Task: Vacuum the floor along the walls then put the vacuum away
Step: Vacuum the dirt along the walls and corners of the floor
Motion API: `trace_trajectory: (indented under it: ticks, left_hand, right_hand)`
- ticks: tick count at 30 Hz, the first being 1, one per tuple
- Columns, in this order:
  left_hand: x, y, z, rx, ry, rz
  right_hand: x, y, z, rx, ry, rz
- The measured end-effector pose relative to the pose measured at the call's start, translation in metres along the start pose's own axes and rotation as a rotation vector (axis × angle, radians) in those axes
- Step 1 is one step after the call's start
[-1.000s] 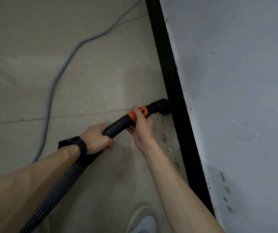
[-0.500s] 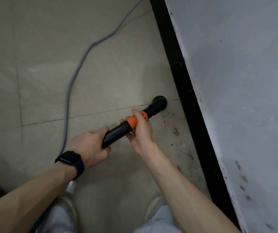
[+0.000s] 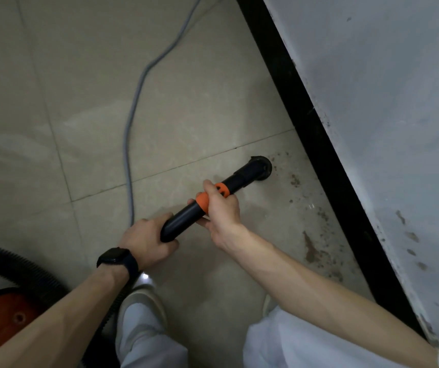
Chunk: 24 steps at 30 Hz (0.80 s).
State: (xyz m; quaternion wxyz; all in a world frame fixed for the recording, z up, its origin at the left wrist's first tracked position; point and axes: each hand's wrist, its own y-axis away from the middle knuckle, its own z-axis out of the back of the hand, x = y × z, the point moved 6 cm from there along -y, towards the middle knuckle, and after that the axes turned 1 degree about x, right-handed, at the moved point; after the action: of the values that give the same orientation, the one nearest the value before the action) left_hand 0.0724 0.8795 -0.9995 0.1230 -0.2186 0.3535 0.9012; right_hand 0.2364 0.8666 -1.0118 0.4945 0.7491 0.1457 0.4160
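Observation:
I hold a black vacuum wand (image 3: 186, 216) with an orange collar (image 3: 213, 195). My left hand (image 3: 146, 239), with a dark watch on the wrist, grips its rear end. My right hand (image 3: 222, 211) grips the wand at the orange collar. The round nozzle (image 3: 261, 168) touches the beige tiled floor (image 3: 80, 107), a short way from the black baseboard (image 3: 316, 144) of the grey wall (image 3: 388, 107). Brown dirt specks (image 3: 316, 251) lie on the tile between nozzle and baseboard. The ribbed black hose (image 3: 27, 266) curves at the lower left beside the orange vacuum body (image 3: 8, 314).
A grey power cord (image 3: 133, 107) snakes across the tiles from the top toward my left hand. My legs in white trousers and light shoes (image 3: 144, 298) stand below the wand. The wall runs diagonally down the right side.
The nozzle has drawn back from the baseboard onto the open tile. The view has shifted, bringing the hose, the orange vacuum body and my legs into sight.

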Motion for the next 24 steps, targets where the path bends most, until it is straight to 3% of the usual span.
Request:
trace_trajectory:
  ticks: [13,24]
  left_hand:
    - [-0.009,-0.041,0.002,0.056,0.291,0.136]
    - [-0.045,-0.066,0.011,0.032,0.296,0.086]
  right_hand:
    - [0.04,-0.026,0.0,-0.04,0.144,0.137]
    - [0.073,-0.047,0.016,-0.093,0.128,0.17]
